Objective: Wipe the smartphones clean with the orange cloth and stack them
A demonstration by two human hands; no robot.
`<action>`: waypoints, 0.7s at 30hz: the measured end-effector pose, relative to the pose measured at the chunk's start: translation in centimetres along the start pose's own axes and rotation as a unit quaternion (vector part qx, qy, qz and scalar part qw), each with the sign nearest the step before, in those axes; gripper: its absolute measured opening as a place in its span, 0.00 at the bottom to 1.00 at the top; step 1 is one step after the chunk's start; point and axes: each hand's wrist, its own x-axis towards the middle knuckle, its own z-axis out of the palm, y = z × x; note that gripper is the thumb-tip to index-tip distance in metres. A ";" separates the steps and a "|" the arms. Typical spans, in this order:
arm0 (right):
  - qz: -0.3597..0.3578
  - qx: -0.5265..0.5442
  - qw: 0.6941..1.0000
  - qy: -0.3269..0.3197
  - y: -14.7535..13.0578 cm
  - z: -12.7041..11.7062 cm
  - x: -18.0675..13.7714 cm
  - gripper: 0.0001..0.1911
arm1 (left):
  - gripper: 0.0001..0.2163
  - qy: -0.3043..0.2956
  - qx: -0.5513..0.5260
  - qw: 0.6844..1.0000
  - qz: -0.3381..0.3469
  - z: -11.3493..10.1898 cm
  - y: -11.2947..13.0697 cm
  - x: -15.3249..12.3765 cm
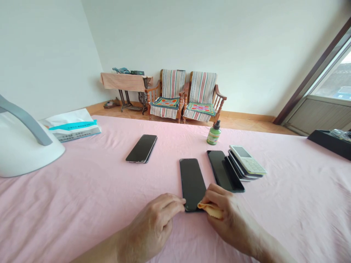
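Observation:
A black smartphone [192, 182] lies face up on the pink tablecloth in front of me. My left hand [156, 217] is closed, its fingertips pressing the phone's lower left edge. In my right hand [226, 215] a folded yellow cloth [212, 210] is bunched between the fingers, touching the phone's lower right corner. To the right, another dark smartphone [225, 170] rests beside a stack of phones, topped by a white keypad phone [248, 159]. Further left lie two stacked smartphones [142, 148]. Behind the stack stands a green spray bottle [213, 134] with a black top.
On the left are a white appliance with a grey handle [24, 146] and a tissue pack [75, 126]. A black tray [330, 144] sits at the right edge of the pink-covered table [95, 204]. Beyond are two wooden chairs [201, 96] and a cloth-draped sewing table [124, 82].

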 end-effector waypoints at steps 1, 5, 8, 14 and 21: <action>-0.004 0.012 1.000 0.000 0.0 0.1 0.0 0.15 | 0.27 -0.001 0.000 1.000 -0.002 0.0 -0.1 0.0; -0.017 0.041 0.999 -0.006 -0.3 0.3 0.1 0.15 | 0.25 -0.005 0.024 1.000 0.004 0.0 -0.4 -0.1; -0.009 0.036 0.999 -0.033 -0.6 -0.2 -0.1 0.16 | 0.22 -0.006 0.052 0.999 0.010 0.0 -0.3 -0.1; -0.006 0.054 0.999 -0.002 0.6 0.3 0.5 0.19 | 0.19 0.007 0.099 0.994 0.045 -0.3 0.4 0.1; -0.012 0.035 0.999 0.028 0.9 0.9 0.7 0.20 | 0.19 0.003 0.103 0.993 0.051 0.1 -0.3 -0.2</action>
